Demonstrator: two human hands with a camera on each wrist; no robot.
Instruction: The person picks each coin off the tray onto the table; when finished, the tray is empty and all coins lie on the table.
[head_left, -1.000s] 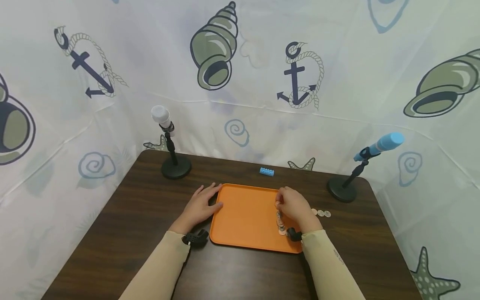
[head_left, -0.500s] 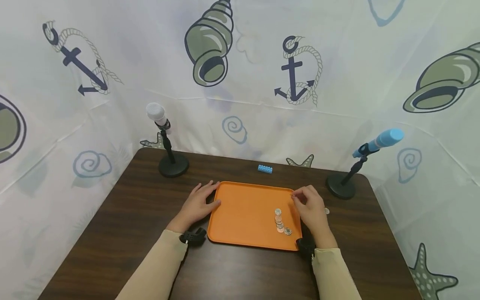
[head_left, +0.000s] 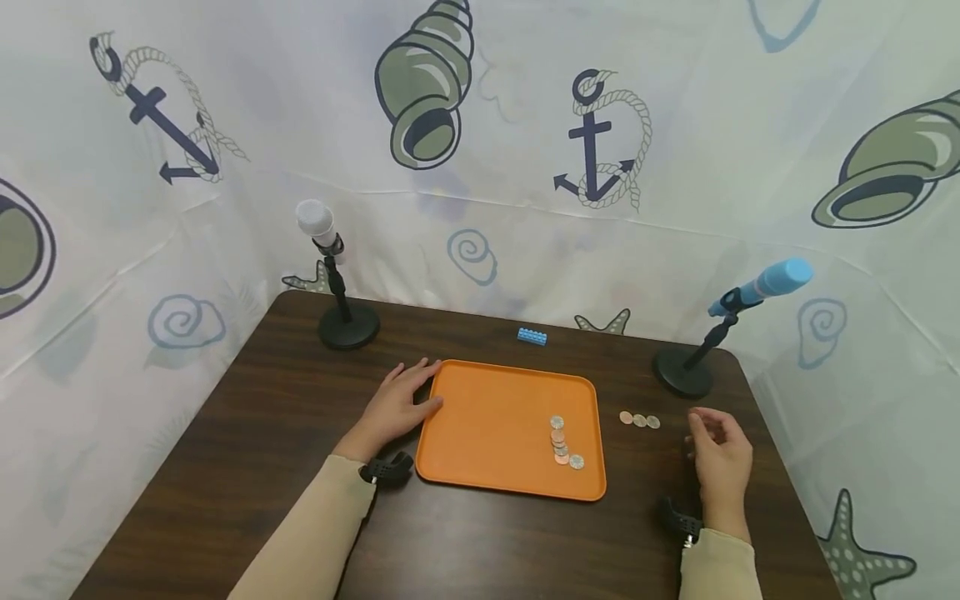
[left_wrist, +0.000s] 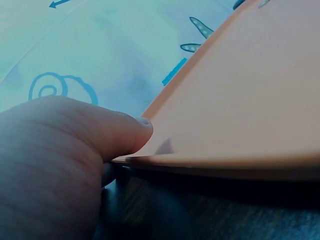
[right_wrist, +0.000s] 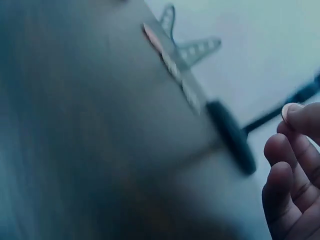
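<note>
In the head view my left hand (head_left: 392, 414) rests at the left edge of the orange tray (head_left: 487, 417), fingers stretched out. The left wrist view shows its thumb (left_wrist: 120, 131) over the tray's rim. On the tray's right part lies a column of several overlapping coins (head_left: 558, 437), with a single silver coin (head_left: 576, 462) beside its lower end. My right hand (head_left: 722, 454) is over the table to the right of the tray. It pinches a coin (right_wrist: 285, 114) between thumb and forefinger, as the right wrist view shows; the other fingers are curled.
Three coins (head_left: 640, 420) lie in a row on the dark table (head_left: 480, 542), between the tray and my right hand. A blue toy brick (head_left: 532, 336) lies behind the tray. Black stands hold a white object (head_left: 316, 218) back left and a blue one (head_left: 780, 277) back right.
My right hand has moved from over the tray's coins, past its right rim, to the right over the table, uncovering the row of three coins. My left hand has stayed at the tray.
</note>
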